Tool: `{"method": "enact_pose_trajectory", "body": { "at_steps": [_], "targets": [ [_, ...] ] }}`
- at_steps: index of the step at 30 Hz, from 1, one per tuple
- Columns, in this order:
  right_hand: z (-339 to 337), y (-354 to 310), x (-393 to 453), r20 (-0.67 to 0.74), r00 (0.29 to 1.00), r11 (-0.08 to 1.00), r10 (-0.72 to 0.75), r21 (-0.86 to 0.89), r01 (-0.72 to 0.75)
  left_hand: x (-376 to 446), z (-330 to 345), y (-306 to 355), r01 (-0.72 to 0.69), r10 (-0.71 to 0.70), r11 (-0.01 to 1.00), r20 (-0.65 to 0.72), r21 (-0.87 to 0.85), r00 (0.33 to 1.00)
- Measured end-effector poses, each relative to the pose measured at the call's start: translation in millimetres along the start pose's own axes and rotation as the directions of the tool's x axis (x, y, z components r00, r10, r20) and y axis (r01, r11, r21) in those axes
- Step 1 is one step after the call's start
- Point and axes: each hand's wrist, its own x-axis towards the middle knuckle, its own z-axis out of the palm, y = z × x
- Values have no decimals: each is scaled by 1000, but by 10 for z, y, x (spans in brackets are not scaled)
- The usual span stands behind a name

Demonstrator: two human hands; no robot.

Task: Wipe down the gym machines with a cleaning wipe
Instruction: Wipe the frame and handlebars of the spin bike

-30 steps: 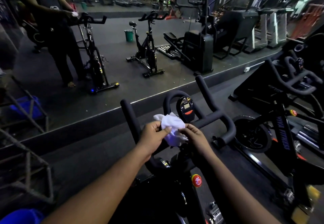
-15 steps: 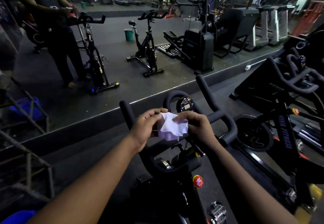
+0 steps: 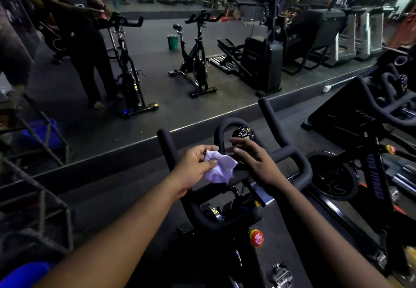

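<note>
My left hand point(image 3: 193, 166) pinched the crumpled white cleaning wipe point(image 3: 219, 169) between thumb and curled fingers, holding it just above the middle of the spin bike's handlebar point(image 3: 292, 152). My right hand point(image 3: 254, 161) was at three o'clock from the wipe, its fingers loosely spread and gripping nothing; whether their tips touched the cloth's edge I could not tell. That hand hovered over the centre of the bar, partly covering the small round console point(image 3: 244, 133) that sat inside the looped grip at twelve o'clock from the wipe.

At six o'clock from my hands, lower on the black frame, there was a red round knob point(image 3: 256, 238), and a pedal point(image 3: 279, 274) showed near the bottom edge. At three o'clock stood a second spin bike point(image 3: 369, 163), its flywheel point(image 3: 333, 175) turned toward me.

From nine to one o'clock ran a wall mirror point(image 3: 202, 85) along the floor edge. In it I saw a person's reflection point(image 3: 85, 39) standing at a bike, another reflected bike point(image 3: 198, 57) beside a green bin point(image 3: 172, 42), and a row of treadmills point(image 3: 351, 35) at two o'clock. A metal rack point(image 3: 42, 197) stood at eight o'clock.
</note>
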Motion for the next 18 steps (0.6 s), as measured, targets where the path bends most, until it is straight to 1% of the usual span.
{"method": "enact_pose_trajectory", "body": {
  "at_steps": [1,2,3,4,6,8,9,11,12,13,14,15,16,17,18],
  "targets": [
    [32,8,42,37,999,997,16,-71,-13,11,4,0,-16,16,999,3,49,1000],
    [56,32,95,73,997,981,7,-193,7,22,18,15,-31,30,997,14,66,999],
    [90,32,144,105,994,939,-25,-340,59,44,20,9,-50,48,994,21,93,999],
    [109,25,194,129,990,874,-49,-475,105,71,22,7,-75,73,990,25,122,997],
    [96,-4,291,186,977,724,-107,-658,205,137,1,-57,-137,140,964,1,228,990],
    [59,-65,425,229,948,580,-220,-751,316,185,-14,-141,-175,204,930,-57,324,977],
    [31,-105,491,208,937,559,-281,-758,336,198,-10,-174,-189,237,911,-88,367,968],
    [-13,-240,604,90,934,612,-347,-733,298,205,-18,-254,-214,294,846,-94,488,951],
    [-20,-308,646,23,930,610,-368,-749,260,203,-22,-293,-212,304,786,-64,581,951],
    [-7,-362,679,-7,916,567,-401,-788,242,211,-37,-343,-201,296,709,-27,676,955],
    [20,-360,723,0,899,516,-437,-819,251,218,-44,-401,-183,277,623,5,761,961],
    [70,-341,766,51,890,456,-454,-844,281,223,-55,-453,-168,257,528,32,832,966],
    [131,-294,804,139,887,369,-440,-873,320,231,-64,-522,-152,231,422,57,894,971],
    [190,-179,852,236,888,268,-395,-895,357,222,-65,-568,-138,193,316,78,939,978],
    [255,-35,869,302,901,193,-310,-909,370,204,-57,-624,-121,175,234,80,965,981]
  ]
}}
